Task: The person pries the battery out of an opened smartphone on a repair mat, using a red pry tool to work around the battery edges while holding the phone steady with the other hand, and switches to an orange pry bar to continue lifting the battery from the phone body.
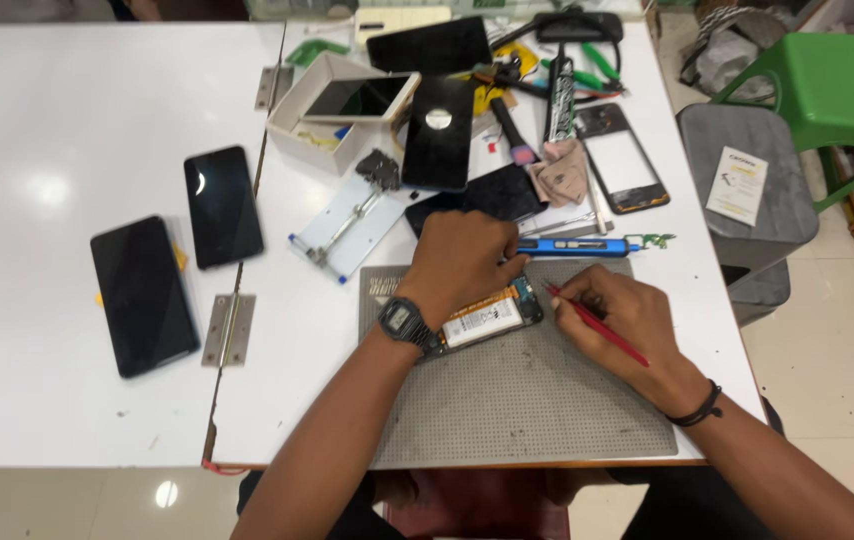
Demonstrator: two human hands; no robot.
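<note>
1. While lit by glare near the tabletop's (67, 420) left edge, lay flat: a dark phone (142, 295), screen up, with a second dark phone (222, 206) just beside it, nearer the far edge.
2. Sat at the seam between the two white panels: a metal hinge (228, 329), with another hinge (269, 87) toward the far edge.
3. Stood right of the seam: an open white box (322, 120) with a phone (362, 97) propped across its top, and a pale clamp jig (347, 225) just beside it.
4. Covered the near edge, toward the right corner: a grey work mat (527, 410).
5. Pressed down on the mat's far left part: left hand (462, 265), wristwatch (405, 322) on the wrist, fingers curled over and gripping an opened phone (492, 315) with its battery showing.
6. Rested just beyond the mat's far edge: a blue screwdriver (572, 246), among loose phones, a bare phone frame (622, 160) and tools crowding the far right corner.
7. Pinched a red stylus (597, 325) like a pen: right hand (627, 320), clenched around it, tip just beside the opened phone's right end; contact could not be told.
8. Stood off the tabletop's right edge: a grey stool (747, 190) and a green chair (837, 90).
</note>
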